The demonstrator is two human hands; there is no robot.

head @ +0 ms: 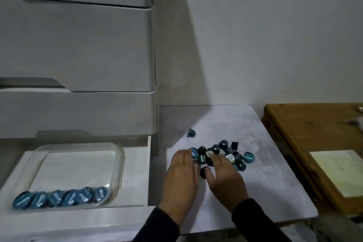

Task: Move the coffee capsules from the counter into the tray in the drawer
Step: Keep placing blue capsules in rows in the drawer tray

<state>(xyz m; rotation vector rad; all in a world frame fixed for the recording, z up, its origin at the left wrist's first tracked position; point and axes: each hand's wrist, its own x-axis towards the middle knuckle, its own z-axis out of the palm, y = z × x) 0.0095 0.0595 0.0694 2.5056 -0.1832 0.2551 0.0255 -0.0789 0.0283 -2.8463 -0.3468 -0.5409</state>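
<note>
Dark sleeves run up from the bottom edge to two bare hands laid over the near side of the capsule pile point(222, 156) on the counter point(265, 182). Fingers of the left hand point(181, 173) lie straight and close together, their tips touching a blue foil-topped capsule at the pile's left edge, pinching nothing. The right hand point(224, 175) is spread flat over the pile's near right part, its thumb resting beside a dark capsule point(204, 172) that lies just short of the pile between the two hands; whether any finger has curled round a capsule underneath cannot be told. By the look of it the step in hand is gathering a fresh batch, with the task perhaps a quarter done: a row of blue capsules point(60, 199) already stands along the near wall of the clear tray point(121, 163), well left of the pile in the open drawer point(137, 192). Next the hands would need to close on a few capsules, lift, and carry them left over the drawer's edge; round, light capsules may roll or slip. One stray capsule point(191, 132) lies apart, beyond the pile. White drawer fronts point(78, 49) rise behind the tray, a plain wall point(275, 35) stands beyond the pile, and a wooden table point(306, 133) adjoins the pale mottled counter to the pile's right.
</note>
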